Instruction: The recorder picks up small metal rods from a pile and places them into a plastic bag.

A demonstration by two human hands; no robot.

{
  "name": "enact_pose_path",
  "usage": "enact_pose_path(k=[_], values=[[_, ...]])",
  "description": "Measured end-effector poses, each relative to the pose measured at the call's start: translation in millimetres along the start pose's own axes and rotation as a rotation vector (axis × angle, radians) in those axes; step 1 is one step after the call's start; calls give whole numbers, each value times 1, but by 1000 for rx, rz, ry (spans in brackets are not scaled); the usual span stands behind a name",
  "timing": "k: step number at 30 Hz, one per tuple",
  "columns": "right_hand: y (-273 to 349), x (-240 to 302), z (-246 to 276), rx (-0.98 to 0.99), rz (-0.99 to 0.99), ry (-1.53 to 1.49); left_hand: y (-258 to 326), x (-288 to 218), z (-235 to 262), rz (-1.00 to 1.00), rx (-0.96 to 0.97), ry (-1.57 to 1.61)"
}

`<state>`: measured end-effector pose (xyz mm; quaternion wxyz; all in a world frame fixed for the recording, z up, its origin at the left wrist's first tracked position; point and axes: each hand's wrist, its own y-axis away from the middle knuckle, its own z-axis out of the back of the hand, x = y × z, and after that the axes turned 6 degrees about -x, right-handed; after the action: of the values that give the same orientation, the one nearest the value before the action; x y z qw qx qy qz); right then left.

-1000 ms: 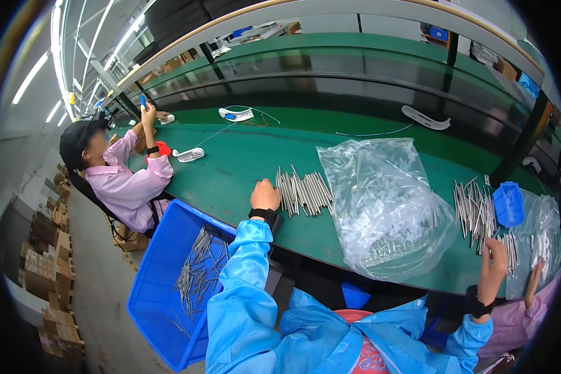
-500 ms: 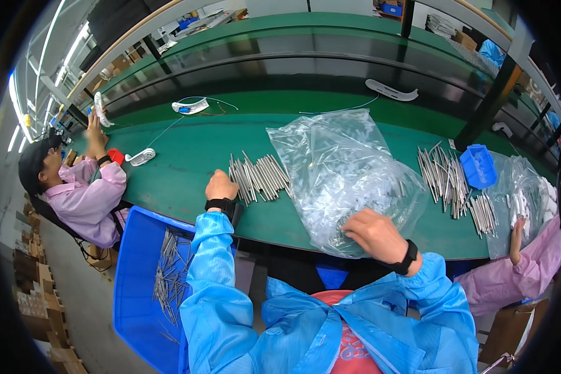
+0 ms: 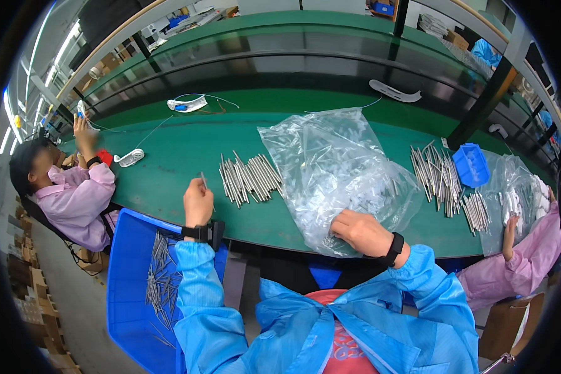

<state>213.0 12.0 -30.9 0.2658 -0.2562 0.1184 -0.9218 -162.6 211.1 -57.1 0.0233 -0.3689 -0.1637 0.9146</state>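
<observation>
two hands busy between metal rods and a clear bag

a person's left hand (image 3: 198,204) pinches a slim rod-like piece (image 3: 203,181), its tip pointing up, over the near side of a green worktop (image 3: 162,177). the right hand (image 3: 363,233), fingers bunched, touches the near part of a large clear plastic bag (image 3: 321,146) holding a heap of whitish pieces (image 3: 355,181); its fingertips are hidden, so whether it grips anything cannot be told. between the left hand and the bag, metal rods (image 3: 249,179) lie side by side in a slanted row. beside the left forearm (image 3: 202,280), a blue bin (image 3: 124,255) contains loose rods (image 3: 161,280). right of the bag, further rods (image 3: 435,177) lie near a small blue tray (image 3: 470,165). a co-worker in pink (image 3: 75,193) sits at far left, hands raised; another pink sleeve (image 3: 523,265) shows at right.
</observation>
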Motion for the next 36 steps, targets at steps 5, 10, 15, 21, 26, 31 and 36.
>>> enact_pose_path(k=[5,10,15,21,26,31,36], values=[[6,-9,-1,-61,-62,-20,56,-75,30,177,160,712],[8,-3,7,-151,-151,-113,130,-127,25,296,327,1092],[20,24,27,-246,-338,-358,179,-155,-1,368,482,1289],[46,36,21,-369,-571,-709,194,-164,-18,444,537,1404],[52,41,20,-452,-499,-706,200,-169,-24,487,556,1405],[52,47,22,-477,-461,-698,204,-169,-28,511,567,1446],[52,48,18,-526,-407,-640,205,-170,-28,508,560,1446]])
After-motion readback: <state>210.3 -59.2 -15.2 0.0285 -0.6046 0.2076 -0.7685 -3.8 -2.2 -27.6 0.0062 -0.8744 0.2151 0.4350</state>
